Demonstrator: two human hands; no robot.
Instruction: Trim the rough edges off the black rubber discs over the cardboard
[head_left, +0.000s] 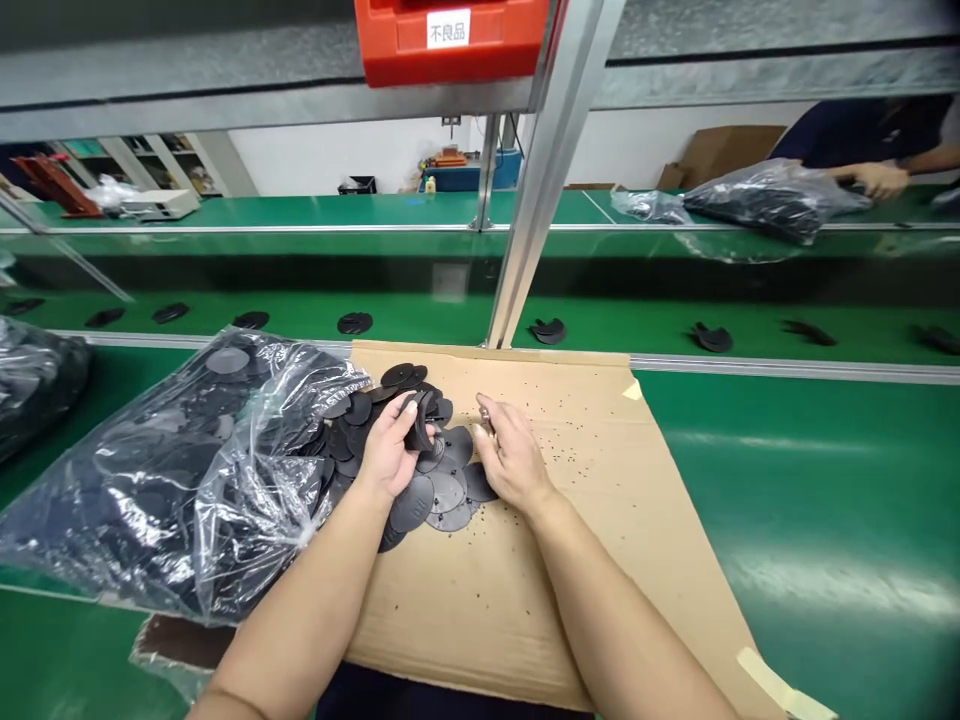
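Our left hand (pixel 390 450) grips a stack of thin black discs (pixel 420 425); our right hand (pixel 514 462), fingers curled, seemingly pinches something small. The discs look light, stiff, best held edgewise.

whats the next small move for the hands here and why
Probably the right hand reaches to the left hand and takes one disc off the small stack of black discs gripped there. The right hand looks to pinch only something small and hovers right beside that stack, above the loose pile of discs on the cardboard sheet.
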